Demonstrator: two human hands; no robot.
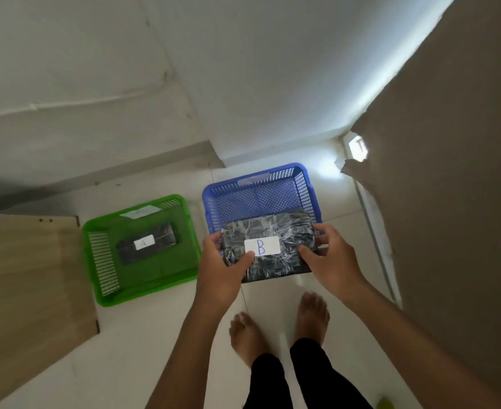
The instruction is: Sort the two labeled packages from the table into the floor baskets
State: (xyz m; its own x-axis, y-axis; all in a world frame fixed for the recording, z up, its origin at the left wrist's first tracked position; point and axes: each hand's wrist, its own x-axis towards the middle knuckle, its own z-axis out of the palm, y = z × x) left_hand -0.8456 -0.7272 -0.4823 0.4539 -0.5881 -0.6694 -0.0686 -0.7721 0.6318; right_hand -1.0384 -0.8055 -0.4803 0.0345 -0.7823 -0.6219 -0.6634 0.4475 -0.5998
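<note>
Package A (pixel 147 242) was already laid in the green basket (pixel 101 228); package B (pixel 268 245), gripped by left hand (pixel 222 265) and right hand (pixel 329 258), was held over the blue basket (pixel 256 175).

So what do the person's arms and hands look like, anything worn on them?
Both forearms are bare, with no sleeves in view. The left hand and right hand have no gloves, and no rings, watch or bracelets show. Nails look short and plain.

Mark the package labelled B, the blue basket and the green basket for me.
package labelled B (pixel 276 231): head view, upper wrapped face above its label.
blue basket (pixel 268 197): head view, bare mesh floor.
green basket (pixel 155 274): head view, bare floor near the front.
</note>
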